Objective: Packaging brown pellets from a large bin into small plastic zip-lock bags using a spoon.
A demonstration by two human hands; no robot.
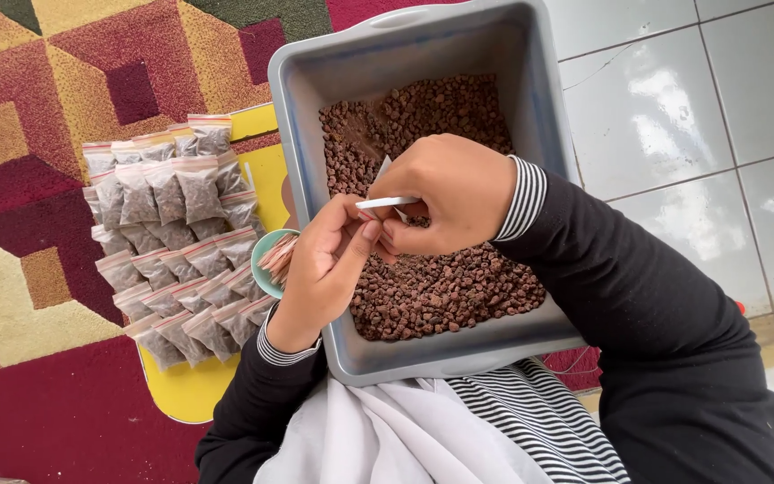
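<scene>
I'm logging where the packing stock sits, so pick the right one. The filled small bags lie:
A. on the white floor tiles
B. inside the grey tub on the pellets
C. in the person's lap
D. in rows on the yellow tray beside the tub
D: the filled small bags lie in overlapping rows on the yellow tray, beside the grey tub of brown pellets, not in it.

Pellets (pixel 441 287) in tub (pixel 315 72), hands (pixel 387 233) above them, filled packets (pixel 172 233) on tray (pixel 185 394) left of tub.
</scene>
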